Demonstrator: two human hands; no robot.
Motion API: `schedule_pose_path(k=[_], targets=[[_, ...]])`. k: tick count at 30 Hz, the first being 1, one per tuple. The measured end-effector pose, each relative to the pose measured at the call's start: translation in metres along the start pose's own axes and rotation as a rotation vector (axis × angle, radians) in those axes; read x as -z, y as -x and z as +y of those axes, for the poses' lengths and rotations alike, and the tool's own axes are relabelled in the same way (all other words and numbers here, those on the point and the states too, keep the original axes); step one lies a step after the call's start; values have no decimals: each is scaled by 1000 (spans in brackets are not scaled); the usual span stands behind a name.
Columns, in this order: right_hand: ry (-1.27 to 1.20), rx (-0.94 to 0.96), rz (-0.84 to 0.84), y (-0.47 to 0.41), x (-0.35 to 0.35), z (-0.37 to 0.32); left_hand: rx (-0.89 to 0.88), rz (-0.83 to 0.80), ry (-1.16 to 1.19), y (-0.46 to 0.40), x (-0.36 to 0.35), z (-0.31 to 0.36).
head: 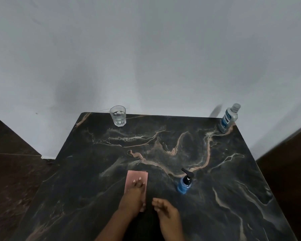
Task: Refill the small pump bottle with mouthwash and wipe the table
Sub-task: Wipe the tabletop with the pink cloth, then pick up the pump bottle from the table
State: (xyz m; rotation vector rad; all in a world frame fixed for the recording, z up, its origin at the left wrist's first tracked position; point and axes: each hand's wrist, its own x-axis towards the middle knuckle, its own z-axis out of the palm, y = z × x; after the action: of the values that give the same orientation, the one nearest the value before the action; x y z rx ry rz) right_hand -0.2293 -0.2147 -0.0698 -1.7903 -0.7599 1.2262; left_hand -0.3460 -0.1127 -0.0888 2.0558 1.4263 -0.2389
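A folded pink cloth [137, 176] lies flat on the dark marble table [163, 145], near the front middle. My left hand [133, 193] rests palm down on the cloth, fingers stretched forward. My right hand [165, 213] hovers just right of it, fingers loosely curled, holding nothing. The small pump bottle [184, 184] stands upright to the right of the cloth, filled with blue liquid, its black pump head on. The clear mouthwash bottle [228, 119] with a blue label and its cap on stands at the far right corner.
A drinking glass [118, 116] holding clear liquid stands at the table's far edge, left of centre. A pale wall rises directly behind the table. Dark floor shows on both sides.
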Motion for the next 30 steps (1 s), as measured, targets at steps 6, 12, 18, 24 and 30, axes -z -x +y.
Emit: schedule_pose_path(k=[6, 12, 18, 24, 30], targets=[[-134, -49, 316, -14, 64, 21, 142, -73, -168, -7, 15, 15], [-17, 88, 261, -37, 115, 9, -122, 154, 409, -4, 13, 98], [202, 203, 95, -57, 127, -4, -196, 227, 817, -10, -16, 139], [269, 213, 0, -68, 120, 6, -130, 289, 860, -9, -16, 138], [277, 345, -3, -77, 109, -6, -119, 334, 807, -9, -2, 133]])
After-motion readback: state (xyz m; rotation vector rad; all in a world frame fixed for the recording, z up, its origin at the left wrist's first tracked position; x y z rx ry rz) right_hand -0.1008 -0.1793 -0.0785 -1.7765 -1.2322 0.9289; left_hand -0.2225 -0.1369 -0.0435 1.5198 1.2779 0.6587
